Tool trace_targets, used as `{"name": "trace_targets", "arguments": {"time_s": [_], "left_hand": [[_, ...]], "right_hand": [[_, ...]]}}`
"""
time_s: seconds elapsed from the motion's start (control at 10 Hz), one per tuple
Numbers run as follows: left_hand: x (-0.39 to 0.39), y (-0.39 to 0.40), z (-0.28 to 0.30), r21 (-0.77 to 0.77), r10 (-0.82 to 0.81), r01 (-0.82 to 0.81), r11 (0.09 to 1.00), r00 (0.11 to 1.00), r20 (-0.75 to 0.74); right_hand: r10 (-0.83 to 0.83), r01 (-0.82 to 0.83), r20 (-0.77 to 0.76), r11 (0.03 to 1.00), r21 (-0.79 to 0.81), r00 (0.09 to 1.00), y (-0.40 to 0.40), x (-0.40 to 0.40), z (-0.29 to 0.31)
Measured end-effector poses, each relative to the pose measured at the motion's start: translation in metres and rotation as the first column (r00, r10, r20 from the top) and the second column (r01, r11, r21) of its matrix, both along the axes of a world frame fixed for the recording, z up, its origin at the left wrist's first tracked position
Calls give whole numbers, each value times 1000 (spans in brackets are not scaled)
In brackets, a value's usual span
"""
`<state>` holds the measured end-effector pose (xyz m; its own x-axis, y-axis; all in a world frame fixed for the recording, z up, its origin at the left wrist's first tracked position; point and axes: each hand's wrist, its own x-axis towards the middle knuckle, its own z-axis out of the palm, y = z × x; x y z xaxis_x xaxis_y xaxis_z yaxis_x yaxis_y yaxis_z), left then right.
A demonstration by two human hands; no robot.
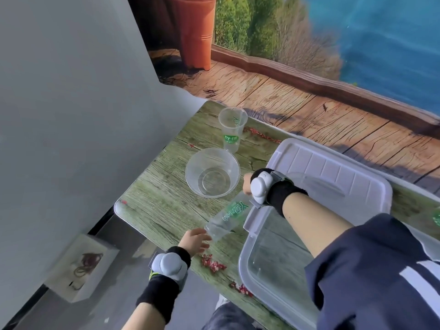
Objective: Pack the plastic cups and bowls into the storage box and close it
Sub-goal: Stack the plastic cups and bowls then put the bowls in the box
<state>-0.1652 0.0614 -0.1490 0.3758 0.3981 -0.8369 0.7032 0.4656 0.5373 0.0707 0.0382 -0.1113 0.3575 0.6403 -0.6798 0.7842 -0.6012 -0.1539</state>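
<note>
A clear plastic cup [226, 216] with green print lies tilted over the table, its rim end gripped by my right hand [247, 184]. My left hand [195, 241] is just below the cup's base, fingers spread, touching or nearly touching it. A second clear cup [232, 129] stands upright at the table's far end. A clear bowl [212, 172] sits between the two cups. The translucent storage box [250, 277] stands open at the near right, partly hidden by my right arm. Its lid [333, 170] lies flat behind it.
The table [154, 206] has a green wood-print cover with red flower marks; its left edge and rounded corner are close to my left hand. A small white box [81, 267] sits on the floor at the left. A grey wall rises on the left.
</note>
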Motion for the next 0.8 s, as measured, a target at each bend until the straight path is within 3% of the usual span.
{"name": "trace_targets", "arguments": {"time_s": [0.2, 0.4, 0.5, 0.6, 0.7, 0.8], "left_hand": [[-16, 9, 7, 113, -21, 23, 993, 1000, -19], [-21, 41, 53, 141, 24, -42, 989, 992, 123], [-6, 66, 83, 192, 6, -56, 980, 967, 255], [24, 89, 109, 258, -39, -63, 964, 928, 371], [64, 106, 129, 323, -75, -76, 943, 899, 431], [108, 126, 135, 337, -80, -87, 938, 889, 451]], "right_hand": [[-57, 54, -87, 998, -41, 995, 0, -23, 48], [-147, 198, -180, 931, 308, 973, 5, -21, 112], [-158, 263, -240, 820, 508, 958, 7, -7, 154], [-180, 255, -180, 685, 683, 967, 9, 13, 183], [-277, 180, -26, 547, 818, 961, 13, 31, 194], [-327, 129, 17, 418, 899, 945, 20, 45, 191]]}}
